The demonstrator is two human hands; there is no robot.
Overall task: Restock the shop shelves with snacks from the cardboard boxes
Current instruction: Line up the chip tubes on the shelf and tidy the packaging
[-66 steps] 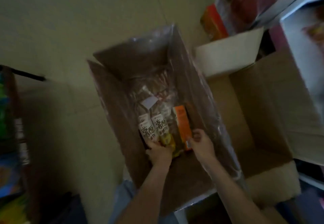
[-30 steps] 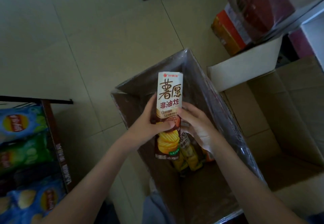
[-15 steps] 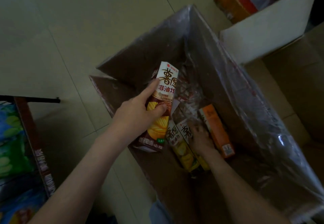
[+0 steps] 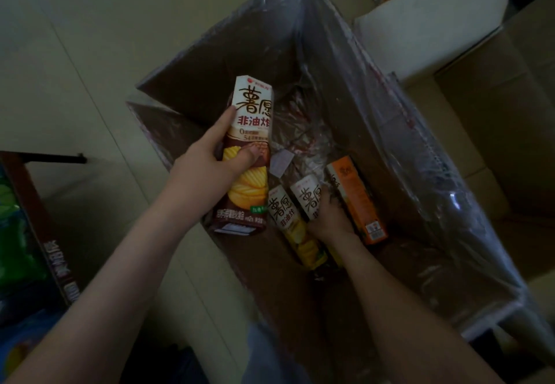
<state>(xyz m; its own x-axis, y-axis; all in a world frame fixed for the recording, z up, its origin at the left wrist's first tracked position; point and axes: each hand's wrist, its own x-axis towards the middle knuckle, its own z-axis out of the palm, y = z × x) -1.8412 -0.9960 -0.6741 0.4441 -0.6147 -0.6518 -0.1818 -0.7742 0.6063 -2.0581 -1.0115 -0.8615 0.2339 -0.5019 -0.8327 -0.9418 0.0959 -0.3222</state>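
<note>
Over the left wall of the cardboard box (image 4: 210, 62), the left hand (image 4: 207, 158) clamps a chip carton (image 4: 252, 119), apparently parked clear of the opening; low inside, the right hand (image 4: 329, 218) curls round a second carton (image 4: 307, 196) just beside an orange carton (image 4: 357, 197).

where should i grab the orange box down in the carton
Pinch the orange box across its long narrow sides near the middle, coming down from above: it lies flat on the carton floor, and the right hand crowds its left side.
</note>
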